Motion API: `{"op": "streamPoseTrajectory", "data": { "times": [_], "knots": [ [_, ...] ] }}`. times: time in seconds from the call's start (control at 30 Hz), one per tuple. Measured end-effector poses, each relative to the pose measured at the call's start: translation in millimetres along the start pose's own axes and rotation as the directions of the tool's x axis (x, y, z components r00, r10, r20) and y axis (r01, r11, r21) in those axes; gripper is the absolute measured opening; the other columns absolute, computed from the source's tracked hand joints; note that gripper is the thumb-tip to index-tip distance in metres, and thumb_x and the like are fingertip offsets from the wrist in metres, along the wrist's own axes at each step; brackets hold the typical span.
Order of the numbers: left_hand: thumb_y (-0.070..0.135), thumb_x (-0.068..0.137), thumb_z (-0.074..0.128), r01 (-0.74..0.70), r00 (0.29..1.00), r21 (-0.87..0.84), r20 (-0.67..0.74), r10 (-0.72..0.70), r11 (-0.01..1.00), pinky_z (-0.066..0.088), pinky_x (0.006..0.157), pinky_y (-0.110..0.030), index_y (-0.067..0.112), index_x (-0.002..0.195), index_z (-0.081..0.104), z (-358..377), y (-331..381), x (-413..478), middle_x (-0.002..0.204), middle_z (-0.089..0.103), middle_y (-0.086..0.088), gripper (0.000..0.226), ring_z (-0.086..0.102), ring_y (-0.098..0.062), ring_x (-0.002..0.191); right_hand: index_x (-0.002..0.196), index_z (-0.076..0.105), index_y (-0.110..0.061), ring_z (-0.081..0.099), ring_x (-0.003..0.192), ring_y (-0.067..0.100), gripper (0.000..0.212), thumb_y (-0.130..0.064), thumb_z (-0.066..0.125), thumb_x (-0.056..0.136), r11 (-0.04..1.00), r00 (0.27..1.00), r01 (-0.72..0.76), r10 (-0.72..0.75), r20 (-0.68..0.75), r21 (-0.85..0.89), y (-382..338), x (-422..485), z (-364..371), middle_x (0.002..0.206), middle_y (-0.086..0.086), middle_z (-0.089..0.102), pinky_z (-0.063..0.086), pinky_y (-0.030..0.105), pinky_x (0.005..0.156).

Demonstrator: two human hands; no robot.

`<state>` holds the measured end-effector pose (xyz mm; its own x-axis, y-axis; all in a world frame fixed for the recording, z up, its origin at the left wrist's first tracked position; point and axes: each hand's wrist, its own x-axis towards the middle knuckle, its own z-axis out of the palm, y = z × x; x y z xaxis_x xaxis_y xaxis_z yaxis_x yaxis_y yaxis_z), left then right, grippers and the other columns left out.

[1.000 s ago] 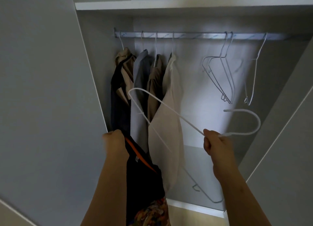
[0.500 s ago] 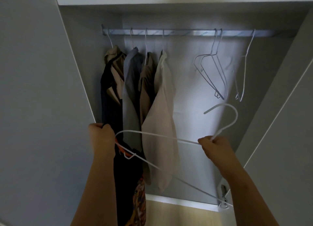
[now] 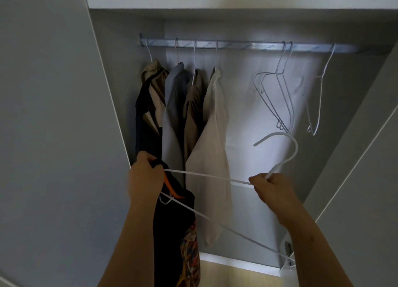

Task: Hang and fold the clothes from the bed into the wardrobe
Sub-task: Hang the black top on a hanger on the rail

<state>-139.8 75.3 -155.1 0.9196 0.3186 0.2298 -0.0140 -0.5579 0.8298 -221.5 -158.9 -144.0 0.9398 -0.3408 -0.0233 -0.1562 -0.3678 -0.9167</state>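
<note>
the left hand [image 3: 146,179] at eight o'clock grips the collar of a dark top [image 3: 172,233], which hangs down toward six; one end of a white hanger [image 3: 215,177] sits at that fist. the right hand [image 3: 271,189] at four o'clock pinches the hanger's neck, its hook curling up toward one. behind, inside the wardrobe [image 3: 241,105], four garments [image 3: 215,136] hang at eleven on the rail [image 3: 237,46], and three bare hangers [image 3: 284,105] dangle at one. a shelf [image 3: 215,3] runs across at twelve.

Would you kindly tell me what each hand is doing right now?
Left hand: closed, gripping the dark garment at its collar.
Right hand: closed, gripping the white hanger below its hook.
</note>
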Motion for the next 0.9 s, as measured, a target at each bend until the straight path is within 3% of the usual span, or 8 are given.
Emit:
{"op": "streamPoseTrajectory", "data": {
  "times": [0.07, 0.17, 0.33, 0.43, 0.53, 0.6, 0.8, 0.9],
  "knots": [
    [0.008, 0.088, 0.051, -0.077, 0.997, 0.012, 0.031, 0.076, 0.997, 0.03, 0.048, -0.018, 0.014, 0.092, 0.053, 4.2, 4.6, -3.7, 0.073, 0.052, 0.004, 0.007, 0.045, -0.003, 0.06, 0.049, 0.031, -0.014, 0.02, 0.035, 0.006, 0.043, -0.012, 0.052, 0.087, 1.0, 1.0, -0.008, 0.008, -0.03, 0.005, -1.8, 1.5, 0.3, 0.038, -0.008, 0.025, 0.025, 0.013, 0.038],
    [0.004, 0.086, 0.053, -0.14, 0.985, 0.003, 0.106, 0.139, 0.99, 0.033, 0.047, -0.015, 0.011, 0.091, 0.057, 13.3, 12.9, -10.8, 0.084, 0.059, -0.003, 0.009, 0.05, -0.009, 0.066, 0.052, 0.034, -0.012, 0.023, 0.039, 0.008, 0.04, -0.015, 0.053, 0.087, 1.0, 0.997, -0.018, 0.017, -0.074, -0.011, -6.7, 3.8, -0.7, 0.04, -0.006, 0.028, 0.026, 0.02, 0.045],
    [0.005, 0.087, 0.053, -0.109, 0.979, -0.064, 0.167, 0.118, 0.992, 0.039, 0.05, -0.005, 0.012, 0.091, 0.061, 12.2, 15.1, -2.7, 0.082, 0.058, 0.004, 0.011, 0.048, 0.001, 0.065, 0.049, 0.038, -0.011, 0.027, 0.043, 0.014, 0.041, -0.016, 0.056, 0.085, 0.996, 0.978, 0.046, -0.06, -0.201, -0.07, -16.6, 4.3, -16.0, 0.044, 0.0, 0.032, 0.025, 0.023, 0.048],
    [0.008, 0.091, 0.045, -0.056, 0.989, -0.025, 0.135, 0.059, 0.998, 0.04, 0.056, -0.016, 0.009, 0.098, 0.062, 10.9, 13.3, 1.3, 0.083, 0.06, 0.0, 0.018, 0.052, -0.008, 0.068, 0.047, 0.033, -0.012, 0.022, 0.038, 0.01, 0.043, -0.014, 0.056, 0.084, 0.991, 0.961, 0.064, -0.092, -0.261, -0.114, -18.0, 1.2, -21.9, 0.038, -0.005, 0.026, 0.021, 0.023, 0.045],
    [0.012, 0.094, 0.04, -0.003, 0.973, 0.052, 0.23, -0.009, 0.999, 0.043, 0.07, -0.027, 0.007, 0.103, 0.06, 13.2, 17.1, -0.2, 0.095, 0.062, -0.01, 0.022, 0.058, -0.024, 0.084, 0.049, 0.037, -0.005, 0.026, 0.045, 0.018, 0.043, -0.015, 0.056, 0.085, 0.967, 0.938, 0.133, -0.194, -0.286, -0.219, -26.3, -2.5, -27.7, 0.045, 0.005, 0.031, 0.022, 0.026, 0.047],
    [0.014, 0.094, 0.039, -0.032, 0.97, 0.074, 0.244, 0.013, 0.997, 0.044, 0.069, -0.03, 0.008, 0.102, 0.058, 14.4, 19.2, -3.0, 0.094, 0.06, -0.011, 0.021, 0.058, -0.026, 0.084, 0.05, 0.036, 0.001, 0.028, 0.049, 0.021, 0.044, -0.016, 0.055, 0.086, 0.942, 0.916, 0.178, -0.264, -0.302, -0.285, -34.5, -4.7, -30.0, 0.049, 0.011, 0.033, 0.022, 0.027, 0.048],
    [0.008, 0.094, 0.04, -0.051, 0.989, -0.069, 0.138, 0.06, 0.996, 0.036, 0.053, -0.025, 0.003, 0.104, 0.058, 21.4, 33.8, -9.5, 0.097, 0.056, -0.022, 0.021, 0.052, -0.026, 0.074, 0.046, 0.031, -0.012, 0.029, 0.045, 0.017, 0.051, -0.021, 0.051, 0.092, 0.902, 0.865, 0.209, -0.351, -0.359, -0.377, -45.6, -7.0, -23.2, 0.043, 0.004, 0.031, 0.024, 0.026, 0.047],
    [0.008, 0.095, 0.039, -0.059, 0.987, -0.135, 0.139, 0.078, 0.989, 0.04, 0.062, -0.029, 0.005, 0.104, 0.056, 24.9, 42.0, -13.2, 0.095, 0.053, -0.017, 0.019, 0.051, -0.026, 0.077, 0.046, 0.032, -0.015, 0.031, 0.041, 0.013, 0.051, -0.028, 0.048, 0.092, 0.875, 0.85, 0.23, -0.393, -0.349, -0.425, -47.7, -9.2, -10.0, 0.041, -0.001, 0.033, 0.022, 0.024, 0.045]
  ]
}}
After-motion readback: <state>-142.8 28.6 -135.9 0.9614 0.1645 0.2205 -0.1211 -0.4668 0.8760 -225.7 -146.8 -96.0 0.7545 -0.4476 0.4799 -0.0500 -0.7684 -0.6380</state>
